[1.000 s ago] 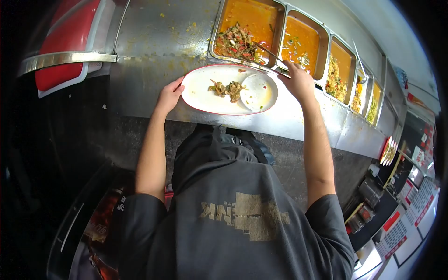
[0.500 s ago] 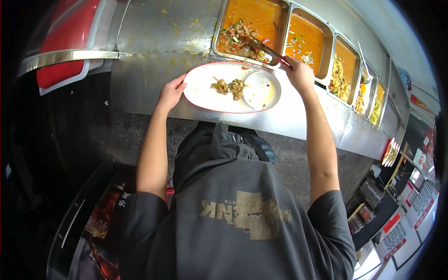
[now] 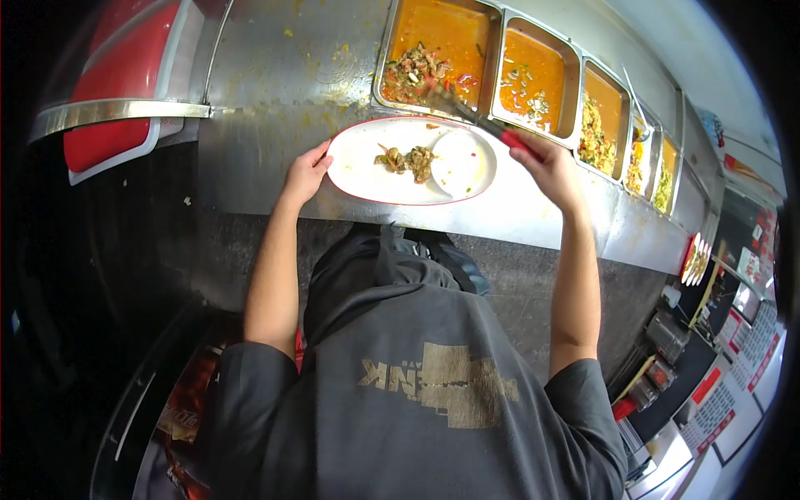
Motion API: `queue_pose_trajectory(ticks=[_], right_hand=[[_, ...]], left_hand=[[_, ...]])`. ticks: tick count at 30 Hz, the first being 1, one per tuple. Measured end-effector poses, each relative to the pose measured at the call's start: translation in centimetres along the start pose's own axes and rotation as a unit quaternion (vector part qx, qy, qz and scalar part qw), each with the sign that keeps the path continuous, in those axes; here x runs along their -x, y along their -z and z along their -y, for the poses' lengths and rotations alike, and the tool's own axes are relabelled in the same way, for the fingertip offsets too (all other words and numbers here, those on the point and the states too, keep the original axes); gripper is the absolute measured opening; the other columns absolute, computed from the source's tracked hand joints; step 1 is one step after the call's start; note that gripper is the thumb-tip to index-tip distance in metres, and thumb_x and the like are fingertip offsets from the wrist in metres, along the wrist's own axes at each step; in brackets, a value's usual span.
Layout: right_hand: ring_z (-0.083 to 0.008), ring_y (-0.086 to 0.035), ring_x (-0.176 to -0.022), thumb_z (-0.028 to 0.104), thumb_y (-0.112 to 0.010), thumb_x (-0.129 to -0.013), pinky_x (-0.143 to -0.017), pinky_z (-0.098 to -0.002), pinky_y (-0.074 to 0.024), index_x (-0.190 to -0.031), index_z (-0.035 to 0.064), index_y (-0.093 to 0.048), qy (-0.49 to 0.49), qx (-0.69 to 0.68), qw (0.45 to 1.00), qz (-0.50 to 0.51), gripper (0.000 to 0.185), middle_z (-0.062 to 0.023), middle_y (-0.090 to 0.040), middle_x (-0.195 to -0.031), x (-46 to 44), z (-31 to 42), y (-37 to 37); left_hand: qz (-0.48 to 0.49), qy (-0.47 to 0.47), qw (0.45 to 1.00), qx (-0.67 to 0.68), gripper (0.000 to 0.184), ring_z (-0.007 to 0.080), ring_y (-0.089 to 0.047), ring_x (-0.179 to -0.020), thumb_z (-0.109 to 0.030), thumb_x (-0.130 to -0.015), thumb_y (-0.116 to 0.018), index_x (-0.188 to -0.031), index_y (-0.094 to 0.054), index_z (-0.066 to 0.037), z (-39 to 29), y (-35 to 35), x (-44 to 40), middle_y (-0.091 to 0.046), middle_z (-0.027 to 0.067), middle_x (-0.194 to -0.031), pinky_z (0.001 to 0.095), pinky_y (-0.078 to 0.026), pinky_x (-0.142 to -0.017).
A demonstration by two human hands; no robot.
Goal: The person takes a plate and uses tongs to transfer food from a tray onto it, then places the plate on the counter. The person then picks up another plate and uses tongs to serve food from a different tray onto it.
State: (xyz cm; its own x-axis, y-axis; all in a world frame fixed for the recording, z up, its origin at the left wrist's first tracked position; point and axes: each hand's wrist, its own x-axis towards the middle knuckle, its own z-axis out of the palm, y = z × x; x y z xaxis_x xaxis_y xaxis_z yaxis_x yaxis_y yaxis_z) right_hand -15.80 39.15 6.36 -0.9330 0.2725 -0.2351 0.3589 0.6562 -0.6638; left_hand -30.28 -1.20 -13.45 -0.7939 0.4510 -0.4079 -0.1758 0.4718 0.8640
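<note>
A white oval plate (image 3: 367,179) with a red rim sits at the counter's front edge, with a round section on its right side. A small heap of cooked food (image 3: 406,161) lies near its middle. My left hand (image 3: 308,171) grips the plate's left rim between thumb and fingers. In my right hand (image 3: 546,162) are red-handled tongs (image 3: 492,125), their far end blurred by motion over the front edge of the nearest metal food pan (image 3: 493,71). That pan holds orange sauce and a pile of chopped meat and vegetables (image 3: 414,73).
More metal pans of food (image 3: 537,75) run off to the right, one with a ladle (image 3: 637,108). The steel counter (image 3: 267,125) has yellow splashes on it. A red bin (image 3: 117,83) stands at the left. Another plate (image 3: 696,258) lies at the counter's far right end.
My right hand has shifted right and slightly down, drawing the tongs back from the food pile toward the pan's front edge. My left hand stays on the plate.
</note>
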Motion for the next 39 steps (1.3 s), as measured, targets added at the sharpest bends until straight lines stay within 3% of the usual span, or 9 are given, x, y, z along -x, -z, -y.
queue_pose_trajectory(ticks=[3, 5, 8, 11, 16, 22, 26, 33, 39], right_hand=[[-0.0251, -0.071, -0.089, 0.024, -0.074, -0.086, -0.081, -0.0328, -0.0541, -0.115, 0.0057, -0.07, 0.016, 0.026, 0.997, 0.069, 0.035, -0.0159, -0.072, -0.102, 2.3, 1.0, -1.4], [-0.027, -0.069, -0.082, 0.024, -0.074, -0.083, -0.076, -0.0361, -0.0543, -0.115, 0.0117, -0.07, 0.023, 0.075, 0.99, 0.115, 0.034, -0.0124, -0.071, -0.095, 3.0, 2.8, -2.2], [-0.0293, -0.068, -0.082, 0.027, -0.074, -0.082, -0.073, -0.0401, -0.0535, -0.118, 0.0142, -0.067, 0.047, 0.124, 0.985, 0.109, 0.039, -0.0109, -0.07, -0.092, 3.8, 3.7, -3.7], [-0.0291, -0.068, -0.083, 0.028, -0.075, -0.082, -0.073, -0.04, -0.0535, -0.12, 0.0141, -0.066, 0.034, 0.189, 0.978, 0.077, 0.041, -0.0107, -0.069, -0.094, 4.2, 3.9, -4.2], [-0.0179, -0.056, -0.064, 0.022, -0.077, -0.081, -0.065, -0.0327, -0.0499, -0.125, 0.0115, -0.065, -0.01, 0.144, 0.988, -0.047, 0.047, -0.0078, -0.063, -0.08, 2.5, 2.2, -4.2], [-0.0264, -0.063, -0.07, 0.035, -0.073, -0.084, -0.066, -0.039, -0.0504, -0.12, 0.0133, -0.065, -0.013, 0.248, 0.966, -0.076, 0.042, -0.0096, -0.065, -0.08, -3.7, -0.9, -4.7], [-0.0316, -0.068, -0.092, 0.044, -0.067, -0.086, -0.077, -0.0434, -0.0537, -0.121, 0.0155, -0.064, -0.095, 0.286, 0.954, -0.006, 0.045, -0.0137, -0.07, -0.098, -8.2, -0.9, -5.6], [-0.0292, -0.068, -0.098, 0.042, -0.06, -0.091, -0.081, -0.0423, -0.0537, -0.127, 0.0201, -0.06, -0.072, 0.337, 0.938, 0.027, 0.042, -0.0103, -0.071, -0.106, -11.2, -0.9, -7.3], [-0.0296, -0.068, -0.091, 0.039, -0.06, -0.091, -0.076, -0.0416, -0.0531, -0.122, 0.0201, -0.064, -0.054, 0.302, 0.952, 0.008, 0.036, -0.009, -0.071, -0.097, -10.0, -0.1, -6.5]], left_hand=[[0.006, 0.001, 1.0, 0.0, 0.04, 0.0172, -0.061, -0.114, -0.015, -0.097, -0.06, -0.135, -0.055, -0.001, -0.1, 0.1, 0.0, -0.065, 0.0128, -0.127, 0.0287, -0.045, -0.097], [0.008, -0.004, 1.0, 0.0, 0.04, 0.0174, -0.061, -0.114, -0.015, -0.097, -0.06, -0.135, -0.055, -0.002, -0.2, 0.2, 0.1, -0.065, 0.0128, -0.127, 0.0288, -0.045, -0.098], [0.002, -0.004, 1.0, 0.016, 0.04, 0.0175, -0.061, -0.114, -0.015, -0.097, -0.06, -0.134, -0.055, -0.002, 0.5, 0.0, -0.2, -0.065, 0.013, -0.127, 0.0293, -0.045, -0.098], [-0.001, -0.016, 1.0, 0.017, 0.041, 0.0173, -0.061, -0.114, -0.016, -0.097, -0.06, -0.135, -0.055, -0.002, 0.5, 0.0, -0.1, -0.064, 0.0133, -0.128, 0.0298, -0.045, -0.098], [0.001, -0.013, 1.0, -0.003, 0.041, 0.0187, -0.061, -0.114, -0.016, -0.097, -0.06, -0.135, -0.054, -0.002, -0.6, 0.1, 0.3, -0.064, 0.0138, -0.127, 0.03, -0.045, -0.098], [0.0, -0.024, 1.0, -0.007, 0.041, 0.0198, -0.062, -0.113, -0.016, -0.097, -0.059, -0.136, -0.053, -0.001, -0.1, -0.1, 0.1, -0.064, 0.0144, -0.127, 0.0306, -0.045, -0.098], [0.002, -0.031, 0.999, 0.014, 0.042, 0.02, -0.062, -0.113, -0.015, -0.097, -0.059, -0.136, -0.053, -0.002, 0.6, -0.2, -0.2, -0.064, 0.0144, -0.127, 0.0309, -0.045, -0.099], [-0.014, -0.02, 1.0, 0.006, 0.041, 0.0201, -0.062, -0.113, -0.015, -0.097, -0.059, -0.135, -0.054, -0.003, 0.3, -0.4, 0.1, -0.064, 0.0138, -0.128, 0.0311, -0.046, -0.098], [-0.027, -0.015, 1.0, -0.008, 0.04, 0.021, -0.063, -0.112, -0.017, -0.097, -0.059, -0.134, -0.055, -0.003, -0.3, -0.4, 0.5, -0.065, 0.0141, -0.127, 0.0314, -0.046, -0.097]])
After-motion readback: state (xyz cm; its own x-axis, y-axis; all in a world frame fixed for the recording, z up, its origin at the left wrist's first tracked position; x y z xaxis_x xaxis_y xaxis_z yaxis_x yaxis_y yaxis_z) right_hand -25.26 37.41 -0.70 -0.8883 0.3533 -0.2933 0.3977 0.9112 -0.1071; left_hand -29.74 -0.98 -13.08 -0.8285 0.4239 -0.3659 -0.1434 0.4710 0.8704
